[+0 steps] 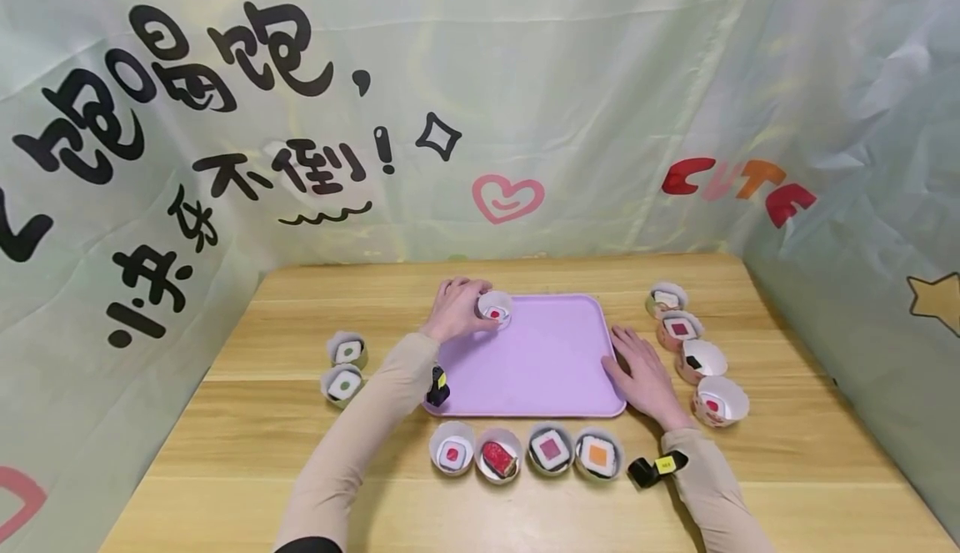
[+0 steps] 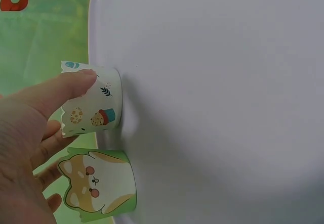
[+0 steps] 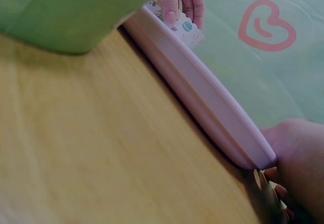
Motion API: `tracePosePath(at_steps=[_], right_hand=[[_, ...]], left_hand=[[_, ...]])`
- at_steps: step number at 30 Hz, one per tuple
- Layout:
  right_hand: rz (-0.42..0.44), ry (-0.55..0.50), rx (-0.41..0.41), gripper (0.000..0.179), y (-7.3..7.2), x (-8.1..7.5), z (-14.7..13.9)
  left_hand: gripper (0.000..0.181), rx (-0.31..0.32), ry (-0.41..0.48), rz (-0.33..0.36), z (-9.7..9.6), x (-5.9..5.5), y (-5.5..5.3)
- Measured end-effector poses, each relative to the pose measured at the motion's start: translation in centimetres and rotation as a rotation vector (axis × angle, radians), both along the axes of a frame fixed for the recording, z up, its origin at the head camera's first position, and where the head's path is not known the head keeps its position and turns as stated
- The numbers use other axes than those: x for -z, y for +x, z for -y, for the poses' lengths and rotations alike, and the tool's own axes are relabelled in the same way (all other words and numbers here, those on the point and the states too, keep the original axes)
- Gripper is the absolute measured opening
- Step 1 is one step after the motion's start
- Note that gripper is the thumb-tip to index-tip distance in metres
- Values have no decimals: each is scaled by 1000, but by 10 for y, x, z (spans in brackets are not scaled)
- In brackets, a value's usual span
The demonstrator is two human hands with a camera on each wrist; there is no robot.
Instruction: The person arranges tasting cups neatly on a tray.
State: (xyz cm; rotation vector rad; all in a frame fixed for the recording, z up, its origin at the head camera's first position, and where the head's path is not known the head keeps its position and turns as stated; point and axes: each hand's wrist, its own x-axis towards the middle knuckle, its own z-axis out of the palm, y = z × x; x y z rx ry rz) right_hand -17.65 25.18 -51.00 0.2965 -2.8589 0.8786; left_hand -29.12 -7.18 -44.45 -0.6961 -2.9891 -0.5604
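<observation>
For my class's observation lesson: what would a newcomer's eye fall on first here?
Probably the purple tray at lower centre, where the left hand holds a patterned cup near the far left corner. Bold black lettering draws the eye next, at the backdrop's left. Four filled cups line up before the tray's near edge.

Left wrist view: left hand (image 2: 23,143) cut off by left edge, fingers partly hidden behind white cup (image 2: 96,105). Contents of it and of dog-print cup (image 2: 104,186), near those fingers, hidden by walls. Right wrist view: right hand (image 3: 304,155) cut off by right edge, its fingers dark, blurred beside tray (image 3: 202,102). Green cup (image 3: 76,11), well apart from that hand, cut off by top edge.
</observation>
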Motion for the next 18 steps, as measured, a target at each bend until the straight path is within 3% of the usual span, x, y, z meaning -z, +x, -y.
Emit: tracePosePath(at_steps=[10,18], right_hand=[[-26,1,0,56,-1,2,0],[-16,5,2,55,0,0,0]], left_hand=[[70,-5,-17,23,-2,2,0],[65,-43,17,-32,-5,5,1]])
